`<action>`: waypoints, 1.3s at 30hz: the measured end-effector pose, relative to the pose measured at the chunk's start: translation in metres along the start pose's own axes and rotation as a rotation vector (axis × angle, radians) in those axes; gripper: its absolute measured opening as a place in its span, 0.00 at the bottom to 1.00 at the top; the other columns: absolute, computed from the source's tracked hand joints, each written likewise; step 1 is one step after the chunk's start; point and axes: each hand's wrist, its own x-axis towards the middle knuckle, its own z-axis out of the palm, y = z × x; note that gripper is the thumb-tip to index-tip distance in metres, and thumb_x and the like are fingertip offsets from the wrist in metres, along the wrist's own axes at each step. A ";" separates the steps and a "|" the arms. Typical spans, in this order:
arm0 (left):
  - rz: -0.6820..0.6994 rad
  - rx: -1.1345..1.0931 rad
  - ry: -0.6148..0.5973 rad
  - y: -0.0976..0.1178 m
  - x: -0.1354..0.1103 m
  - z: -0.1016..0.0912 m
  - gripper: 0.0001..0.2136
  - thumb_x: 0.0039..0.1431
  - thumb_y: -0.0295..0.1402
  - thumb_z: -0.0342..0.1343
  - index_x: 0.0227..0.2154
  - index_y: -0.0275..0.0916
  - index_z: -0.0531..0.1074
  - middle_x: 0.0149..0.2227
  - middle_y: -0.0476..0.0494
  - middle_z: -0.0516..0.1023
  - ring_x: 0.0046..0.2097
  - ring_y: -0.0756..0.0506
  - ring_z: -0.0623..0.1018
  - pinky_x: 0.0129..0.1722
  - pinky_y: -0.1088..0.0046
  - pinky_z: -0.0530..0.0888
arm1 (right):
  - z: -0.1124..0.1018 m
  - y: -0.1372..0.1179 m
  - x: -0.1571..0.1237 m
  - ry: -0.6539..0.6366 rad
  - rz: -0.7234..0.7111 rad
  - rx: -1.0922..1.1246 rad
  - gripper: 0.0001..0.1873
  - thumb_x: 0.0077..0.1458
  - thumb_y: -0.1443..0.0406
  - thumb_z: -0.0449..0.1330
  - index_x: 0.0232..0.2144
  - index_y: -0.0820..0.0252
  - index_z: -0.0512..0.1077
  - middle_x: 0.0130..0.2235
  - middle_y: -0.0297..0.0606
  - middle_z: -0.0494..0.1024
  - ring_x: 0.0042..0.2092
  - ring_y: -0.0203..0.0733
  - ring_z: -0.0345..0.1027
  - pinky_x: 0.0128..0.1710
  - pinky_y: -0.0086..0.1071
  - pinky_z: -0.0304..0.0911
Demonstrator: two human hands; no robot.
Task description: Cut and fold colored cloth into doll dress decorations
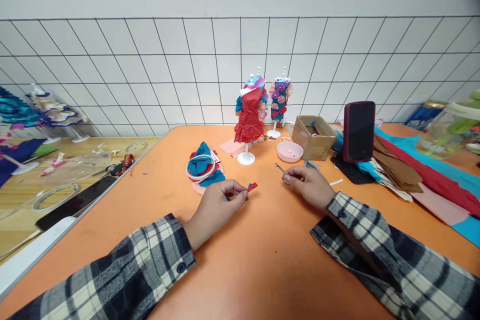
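The narrow, folded, fabric-like red-and-blue strip (252, 187) shows its red end beyond the left hand (216, 209), whose fingertips I see pinching it over the smooth orange tabletop (258, 270). My right hand (309, 188) grips a slim, dark, pointed tool (279, 166); between the hands I have room, the tabletop's pale left edge (132, 164) well apart.

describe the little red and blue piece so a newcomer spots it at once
Over the orange table, find the left hand in its plaid sleeve. It pinches the little red and blue piece, whose red end pokes out rightward. Unlike the larger blue and red pile nearby, it is hand-held.
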 end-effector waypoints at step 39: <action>0.061 0.088 0.035 0.002 -0.004 0.016 0.07 0.54 0.32 0.55 0.29 0.38 0.78 0.29 0.48 0.81 0.29 0.49 0.76 0.29 0.77 0.70 | 0.041 -0.065 -0.047 -0.458 0.295 0.935 0.22 0.43 0.49 0.65 0.26 0.62 0.69 0.25 0.33 0.72 0.25 0.31 0.65 0.18 0.23 0.62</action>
